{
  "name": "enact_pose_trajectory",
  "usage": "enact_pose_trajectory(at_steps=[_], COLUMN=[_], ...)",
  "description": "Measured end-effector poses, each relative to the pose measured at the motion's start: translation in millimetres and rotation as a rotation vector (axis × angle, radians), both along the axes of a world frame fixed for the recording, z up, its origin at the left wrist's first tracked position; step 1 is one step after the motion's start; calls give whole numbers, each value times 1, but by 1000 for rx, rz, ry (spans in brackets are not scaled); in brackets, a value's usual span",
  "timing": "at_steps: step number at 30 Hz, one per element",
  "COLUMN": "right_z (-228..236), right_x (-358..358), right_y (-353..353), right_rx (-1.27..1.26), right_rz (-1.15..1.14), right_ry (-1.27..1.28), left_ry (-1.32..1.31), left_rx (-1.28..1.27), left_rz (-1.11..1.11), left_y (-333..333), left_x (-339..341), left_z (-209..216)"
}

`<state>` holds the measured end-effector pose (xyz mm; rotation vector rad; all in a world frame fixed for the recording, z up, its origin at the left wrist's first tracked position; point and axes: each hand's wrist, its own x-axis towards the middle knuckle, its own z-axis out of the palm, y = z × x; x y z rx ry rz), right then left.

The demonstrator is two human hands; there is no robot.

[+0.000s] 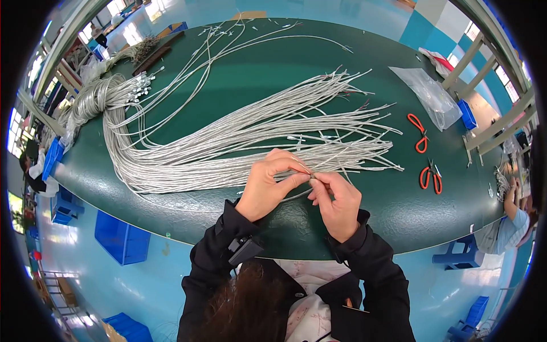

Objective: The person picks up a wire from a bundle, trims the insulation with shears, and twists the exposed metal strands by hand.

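My left hand (269, 183) and my right hand (337, 202) meet above the front of a green table, fingertips pinched together on the end of a thin cable. The fingers hide most of that end. Just behind them lies a large bundle of silvery-white cables (188, 174), fanned out in several bunches with stripped ends toward the right. The bundle bends at the left and runs to a tied coil (98, 98) with small white connectors (141, 85) beside it. To the right of my hands lie red-handled snips (431, 176) and a second red-handled tool (419, 133).
The green table (399, 222) has a clear plastic bag (430, 97) at its far right and a small blue bin (467, 115) beyond. Metal posts stand at both sides. A blue crate (121, 236) and a blue stool (460, 255) are on the floor. Another person (513, 219) works at the right.
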<state>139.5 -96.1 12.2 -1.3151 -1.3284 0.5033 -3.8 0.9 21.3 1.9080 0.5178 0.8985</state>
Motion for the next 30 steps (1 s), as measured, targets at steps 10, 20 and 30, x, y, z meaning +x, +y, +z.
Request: enact_pose_trajectory(at_steps=[10,20,30], right_z=[6,4,1], right_x=[9,8,3], right_y=[2,5,0], right_rx=[-272,-294,-197], right_rz=[252,275,145], right_ry=[573,644,380], left_ry=[-71,-98,-35], left_rx=[-440,-625,-612], left_rz=[-87,-97,-126], left_y=[-4,-4,-3], left_x=[1,1,0], left_z=[-8,-9,-3])
